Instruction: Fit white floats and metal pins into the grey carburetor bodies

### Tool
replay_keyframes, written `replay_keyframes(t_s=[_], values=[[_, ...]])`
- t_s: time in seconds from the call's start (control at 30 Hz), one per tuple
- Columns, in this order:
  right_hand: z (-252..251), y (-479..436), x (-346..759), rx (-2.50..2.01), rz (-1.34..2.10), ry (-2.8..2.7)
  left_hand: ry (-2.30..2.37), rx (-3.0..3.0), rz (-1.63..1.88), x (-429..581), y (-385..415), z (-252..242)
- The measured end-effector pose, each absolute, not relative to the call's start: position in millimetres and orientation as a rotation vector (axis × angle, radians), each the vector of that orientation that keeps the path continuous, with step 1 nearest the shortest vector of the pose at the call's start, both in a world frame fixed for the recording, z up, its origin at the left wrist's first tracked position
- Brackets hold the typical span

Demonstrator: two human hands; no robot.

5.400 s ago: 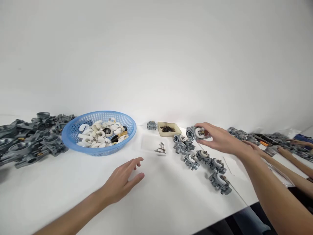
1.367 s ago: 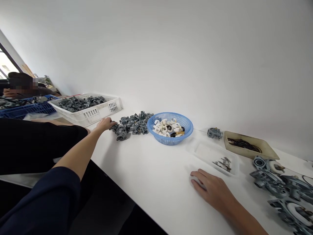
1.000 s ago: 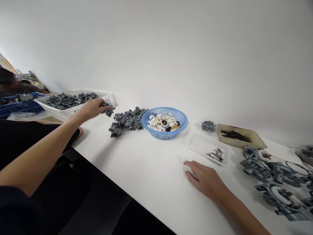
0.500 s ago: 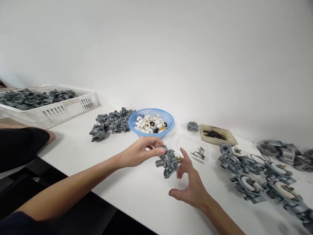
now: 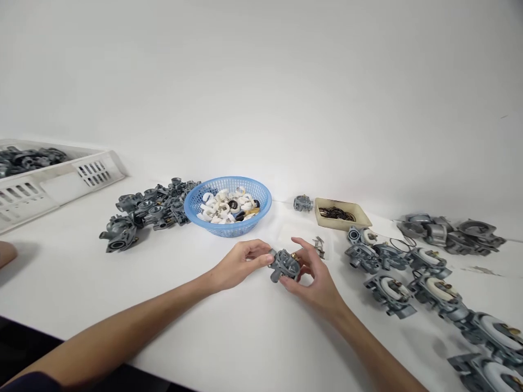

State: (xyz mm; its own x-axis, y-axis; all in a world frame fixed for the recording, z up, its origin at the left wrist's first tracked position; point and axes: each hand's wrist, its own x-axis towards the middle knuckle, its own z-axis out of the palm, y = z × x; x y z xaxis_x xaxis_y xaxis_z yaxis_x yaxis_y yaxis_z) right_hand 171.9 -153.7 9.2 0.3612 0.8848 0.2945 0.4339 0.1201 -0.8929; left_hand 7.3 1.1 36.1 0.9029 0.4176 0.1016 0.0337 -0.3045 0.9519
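Note:
A grey metal carburetor body (image 5: 285,265) with a small brass fitting is held just above the white table. My left hand (image 5: 245,261) grips it from the left, thumb and fingers closed on its edge. From the right, my right hand (image 5: 316,277) closes round the same carburetor, thumb at its lower front and fingers near the brass fitting. Beyond the hands stands a blue plastic basket (image 5: 229,231) holding white ring-shaped floats and a few dark pieces. A clear tray with small metal pins (image 5: 319,246) lies just behind my right hand.
Carburetor bodies (image 5: 153,204) are heaped left of the basket, and a white crate (image 5: 61,188) of similar parts stands far left. A cream box (image 5: 343,215) holds black rubber rings. Carburetors with white floats (image 5: 392,288) spread along the right, with metal bowls (image 5: 439,231) behind. A person's arm (image 5: 7,253) shows at left.
My right hand has closed in from apart to grip the carburetor, which has turned so its open face points upward. The view has swung to the right.

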Motion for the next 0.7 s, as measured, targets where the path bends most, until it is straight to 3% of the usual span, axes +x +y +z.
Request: replay_keyframes(t_s=[0.43,0.7], values=[[5,-158,177,-1.731,0.202,-1.737,0.247,2.370,0.341,-11,11,1],[-1,-157,177,-1.676,0.274,-1.704,0.145,2.498,0.308,-10,23,4]])
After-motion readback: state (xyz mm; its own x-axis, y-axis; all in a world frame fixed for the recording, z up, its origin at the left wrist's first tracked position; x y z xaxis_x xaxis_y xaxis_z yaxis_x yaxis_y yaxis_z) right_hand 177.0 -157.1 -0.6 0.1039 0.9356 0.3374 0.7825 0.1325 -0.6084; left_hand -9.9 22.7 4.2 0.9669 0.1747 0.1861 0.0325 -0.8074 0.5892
